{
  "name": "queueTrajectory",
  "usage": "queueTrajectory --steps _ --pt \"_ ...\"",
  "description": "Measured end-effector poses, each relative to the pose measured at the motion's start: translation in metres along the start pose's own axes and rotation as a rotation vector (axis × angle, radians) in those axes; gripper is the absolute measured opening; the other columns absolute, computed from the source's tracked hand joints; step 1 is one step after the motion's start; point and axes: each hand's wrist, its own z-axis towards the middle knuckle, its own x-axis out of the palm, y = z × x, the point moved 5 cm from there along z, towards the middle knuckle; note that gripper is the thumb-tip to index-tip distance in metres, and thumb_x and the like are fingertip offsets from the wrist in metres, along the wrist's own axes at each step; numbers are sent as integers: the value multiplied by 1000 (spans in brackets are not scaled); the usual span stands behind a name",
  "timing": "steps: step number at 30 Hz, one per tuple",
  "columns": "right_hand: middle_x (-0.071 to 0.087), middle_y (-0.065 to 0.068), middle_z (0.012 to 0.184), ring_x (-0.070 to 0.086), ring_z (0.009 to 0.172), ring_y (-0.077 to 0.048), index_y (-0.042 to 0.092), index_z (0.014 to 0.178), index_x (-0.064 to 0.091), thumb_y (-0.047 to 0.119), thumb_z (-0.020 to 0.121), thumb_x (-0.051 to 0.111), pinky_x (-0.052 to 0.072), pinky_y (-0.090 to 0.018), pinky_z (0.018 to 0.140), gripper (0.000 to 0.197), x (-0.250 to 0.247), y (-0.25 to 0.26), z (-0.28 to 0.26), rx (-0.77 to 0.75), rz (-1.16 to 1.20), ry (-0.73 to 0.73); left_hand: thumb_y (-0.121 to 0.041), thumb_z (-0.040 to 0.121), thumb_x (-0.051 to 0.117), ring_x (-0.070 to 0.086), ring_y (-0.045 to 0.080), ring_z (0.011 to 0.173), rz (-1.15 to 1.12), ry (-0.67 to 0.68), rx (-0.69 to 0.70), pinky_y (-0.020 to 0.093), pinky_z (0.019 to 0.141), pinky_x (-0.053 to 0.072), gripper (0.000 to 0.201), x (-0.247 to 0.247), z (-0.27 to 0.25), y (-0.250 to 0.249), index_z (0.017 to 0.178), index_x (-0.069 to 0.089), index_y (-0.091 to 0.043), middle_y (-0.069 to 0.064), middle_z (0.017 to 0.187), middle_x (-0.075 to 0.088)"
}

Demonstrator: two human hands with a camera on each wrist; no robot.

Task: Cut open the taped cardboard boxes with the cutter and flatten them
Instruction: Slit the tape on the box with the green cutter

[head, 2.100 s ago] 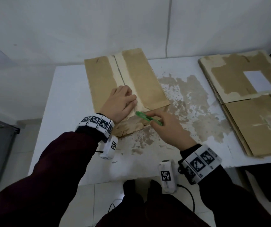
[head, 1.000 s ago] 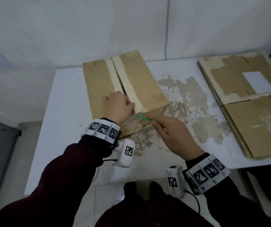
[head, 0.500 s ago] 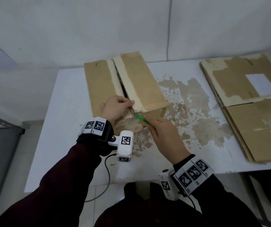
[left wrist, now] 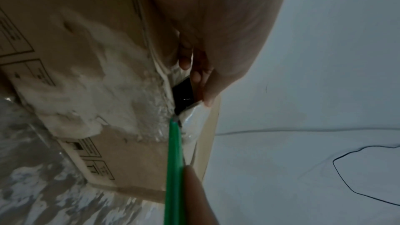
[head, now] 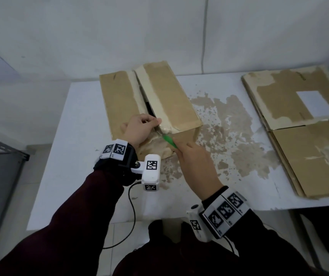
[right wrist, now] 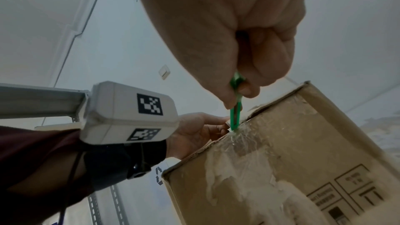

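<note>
A taped cardboard box [head: 151, 100] stands on the white surface [head: 64, 156], toward its far left, with its two top flaps parted along a dark centre slit. The left hand [head: 139, 129] rests on the near end of the left flap, its fingers [left wrist: 188, 57] curled over the flap's inner edge at the slit. The right hand [head: 196, 166] pinches a slim green cutter [head: 168, 141] between thumb and fingers, the tip set into the crinkled clear tape [right wrist: 240, 139] at the box's near top edge, just beside the left fingertips. To the right, well apart, flattened cardboard sheets [head: 303, 124] lie stacked on the surface. Brown scuffed patches [head: 237, 140] mark the surface between them.
</note>
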Motion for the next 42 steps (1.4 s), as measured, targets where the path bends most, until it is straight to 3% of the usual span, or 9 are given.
queueTrajectory --steps 4,6,15,19,22,24,28,35,42 --pt "61 -7 88 56 69 -26 17 136 48 11 97 44 36 -30 57 39 8 9 16 4 -81 70 -36 82 69 51 10 58 32 8 26 35 72 39 27 0 -2 -2 58 63 -25 -15 49 56" --pt "63 -6 98 60 80 -26 19 138 45 14 99 42 37 -30 61 40 8 11 19 -1 -63 88 -51 72 69 47 18 64 36 -4 30 42 74 32 28 1 -5 -2 57 64 -28 -17 46 53" --pt "69 -13 85 62 75 -30 14 127 57 19 98 43 49 -37 65 32 7 7 18 -17 6 83 -64 58 59 44 12 67 19 -76 45 43 79 30 24 2 -5 -4 55 64 -40 -20 46 53" --pt "64 -11 83 53 68 -24 15 124 58 25 100 38 40 -34 62 33 1 -8 8 33 19 127 -60 61 64 47 20 79 6 -121 32 54 91 41 25 4 0 1 55 64 -36 -19 49 53" --pt "67 -12 81 55 67 -25 17 129 55 21 100 40 34 -30 60 34 1 2 14 -13 25 68 -34 81 70 49 3 61 -62 -100 42 18 70 43 26 2 -3 -4 59 60 -24 -11 55 51" --pt "67 -10 81 59 68 -25 18 132 53 22 100 38 36 -30 59 35 3 3 12 -14 3 90 -18 87 67 45 -5 47 -58 -84 71 9 55 37 27 4 -4 -6 62 56 -16 -6 58 49" --pt "57 -8 68 47 59 -21 19 133 52 22 101 37 35 -33 56 36 -5 -7 -6 21 78 105 -27 82 70 51 9 66 -28 -142 68 32 80 40 28 3 0 0 56 60 -28 -10 58 54" --pt "52 -2 63 37 49 -8 16 136 49 22 101 38 25 -24 47 37 -9 -8 -2 23 170 57 -55 66 63 55 15 73 37 -181 95 56 96 42 17 4 -4 0 56 65 -41 -14 57 56" --pt "65 -10 76 49 61 -19 19 137 47 22 101 38 34 -28 57 38 -3 -4 0 39 152 67 -62 67 57 55 20 84 82 -173 71 53 101 38 22 3 -6 0 58 65 -43 -17 59 57"
